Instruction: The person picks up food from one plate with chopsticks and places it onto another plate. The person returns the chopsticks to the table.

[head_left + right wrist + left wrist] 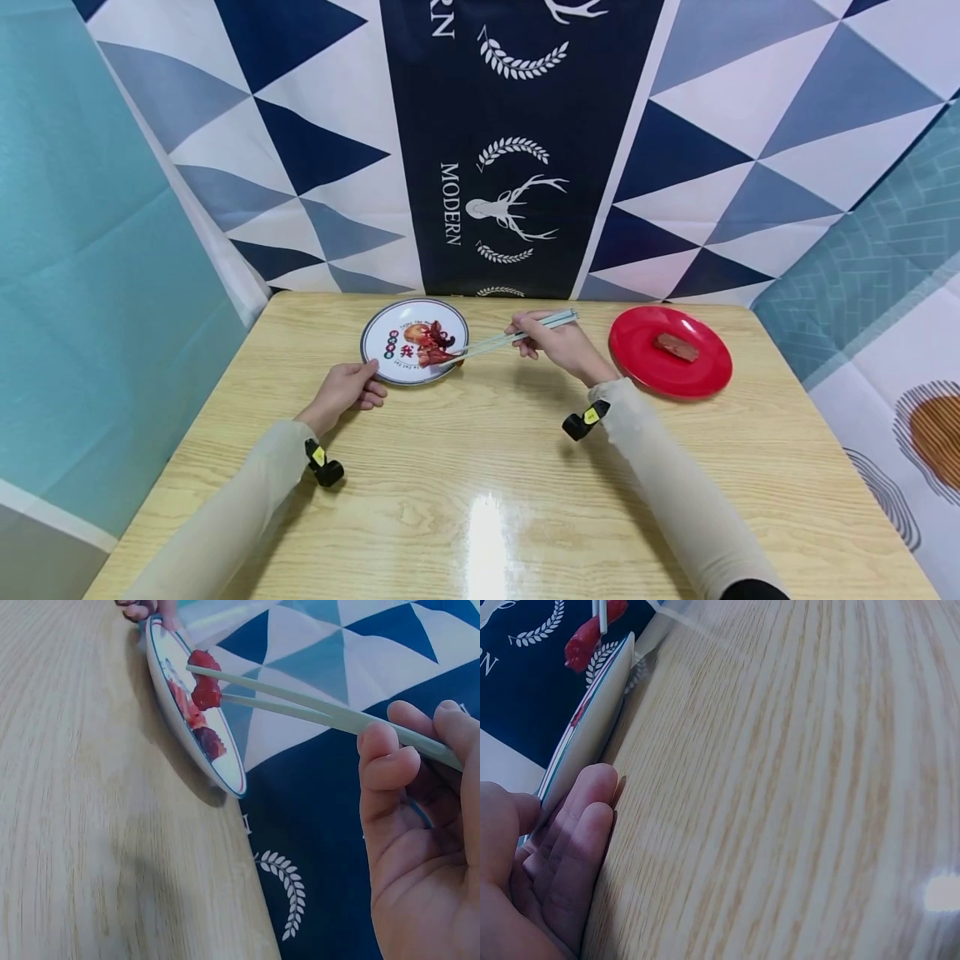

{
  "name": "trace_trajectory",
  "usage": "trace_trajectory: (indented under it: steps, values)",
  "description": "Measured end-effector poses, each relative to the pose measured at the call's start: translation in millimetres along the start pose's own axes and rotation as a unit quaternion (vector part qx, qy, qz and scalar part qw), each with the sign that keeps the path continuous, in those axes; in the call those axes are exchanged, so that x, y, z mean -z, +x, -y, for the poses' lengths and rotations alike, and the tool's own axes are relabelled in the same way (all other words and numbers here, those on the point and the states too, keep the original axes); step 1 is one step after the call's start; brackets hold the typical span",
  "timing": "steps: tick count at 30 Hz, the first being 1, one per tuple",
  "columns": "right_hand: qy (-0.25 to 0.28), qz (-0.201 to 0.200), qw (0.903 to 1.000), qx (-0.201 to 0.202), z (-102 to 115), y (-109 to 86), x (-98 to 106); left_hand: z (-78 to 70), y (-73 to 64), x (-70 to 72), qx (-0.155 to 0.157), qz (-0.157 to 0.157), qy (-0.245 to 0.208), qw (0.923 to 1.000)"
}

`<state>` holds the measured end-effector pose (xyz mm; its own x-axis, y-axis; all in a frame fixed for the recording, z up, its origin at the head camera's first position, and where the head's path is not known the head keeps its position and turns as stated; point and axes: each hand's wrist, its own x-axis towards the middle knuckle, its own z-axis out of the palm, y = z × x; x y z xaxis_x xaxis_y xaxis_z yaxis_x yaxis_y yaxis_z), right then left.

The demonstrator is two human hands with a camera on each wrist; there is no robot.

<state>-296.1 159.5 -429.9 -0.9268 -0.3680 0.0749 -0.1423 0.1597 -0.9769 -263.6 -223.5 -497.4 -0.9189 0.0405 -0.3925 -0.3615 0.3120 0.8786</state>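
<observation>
My left hand (347, 393) pinches the near left rim of a white plate (375, 333) with a dark blue edge; its thumb lies on top and its fingers are below. In my right hand (551, 342) is a pair of pale green chopsticks (510, 337), slanting left toward this plate. Their tips grip a glossy red piece of food (205, 686), which shows above the plate in the left wrist view (585, 645). More pieces of reddish and dark food (431, 333) lie on the plate beside printed characters.
At the right of the wooden table (420, 500) stands a red plate (645, 358) bearing a brownish-red block of food (677, 347). A patterned cloth (502, 117) hangs along the table's far edge.
</observation>
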Motion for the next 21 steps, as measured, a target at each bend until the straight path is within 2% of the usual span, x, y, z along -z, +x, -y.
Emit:
trace_trajectory:
  steps: [13,21]
  values:
    - [-0.013,-0.007,0.9999,-0.001,-0.8,15.7,-17.4,-1.3,0.6,0.0,0.002,0.003,-0.005,1.0000]
    - [-0.024,0.004,0.9997,0.004,0.2,26.1,-29.7,-0.4,0.3,0.7,0.002,0.002,-0.004,1.0000]
